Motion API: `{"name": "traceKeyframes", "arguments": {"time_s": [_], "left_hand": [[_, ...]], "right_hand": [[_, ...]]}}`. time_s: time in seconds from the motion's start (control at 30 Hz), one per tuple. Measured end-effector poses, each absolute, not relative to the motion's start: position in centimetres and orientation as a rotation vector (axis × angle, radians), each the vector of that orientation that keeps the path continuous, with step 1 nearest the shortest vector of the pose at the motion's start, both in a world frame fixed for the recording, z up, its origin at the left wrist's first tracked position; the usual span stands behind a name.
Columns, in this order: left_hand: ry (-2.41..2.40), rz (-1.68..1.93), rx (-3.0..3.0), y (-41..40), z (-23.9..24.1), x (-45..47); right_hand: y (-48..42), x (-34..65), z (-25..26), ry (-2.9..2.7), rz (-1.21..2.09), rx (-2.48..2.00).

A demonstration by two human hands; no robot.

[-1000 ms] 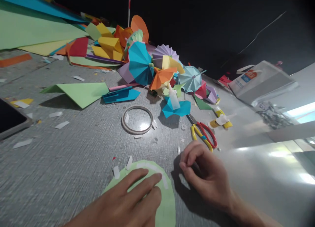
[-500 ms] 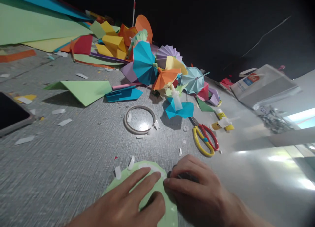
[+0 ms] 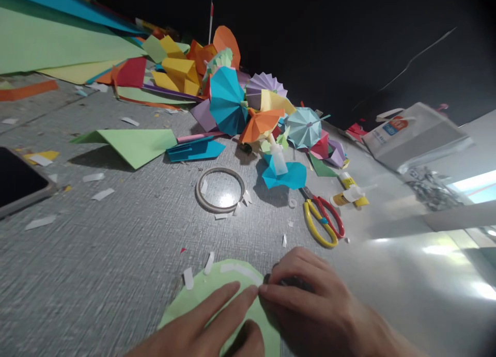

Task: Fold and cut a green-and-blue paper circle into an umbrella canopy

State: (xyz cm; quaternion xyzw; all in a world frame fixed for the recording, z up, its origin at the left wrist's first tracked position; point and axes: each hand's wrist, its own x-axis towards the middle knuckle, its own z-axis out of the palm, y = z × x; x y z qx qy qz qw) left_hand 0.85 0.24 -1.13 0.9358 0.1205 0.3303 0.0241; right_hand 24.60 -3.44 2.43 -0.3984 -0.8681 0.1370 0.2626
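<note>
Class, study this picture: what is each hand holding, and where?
The left hand presses the green paper circle flat near its edge, without gripping. The right hand holds a small dark object in its fingers, too hidden to identify.

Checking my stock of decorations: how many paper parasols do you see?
4, close together: a teal parasol at left, an orange parasol in front, a pale blue parasol at right, a lilac pleated parasol behind. Others may be hidden.
</note>
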Motion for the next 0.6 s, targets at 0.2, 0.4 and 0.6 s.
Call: {"name": "traceKeyframes", "arguments": {"time_s": [0.2,0.4,0.6], "left_hand": [[0.333,1.059,2.973,0.6,-2.2,0.4],[0.333,1.144,3.038,0.1,-3.4,0.2],[0.288,1.203,3.081,0.3,-3.4,0.4]], "right_hand": [[-3.1,24.9,3.0,-2.381,0.44,-1.013],[-3.2,25.0,3.1,-2.404,0.462,-1.024],[-3.3,24.8,3.0,-2.395,0.458,-1.035]]}}
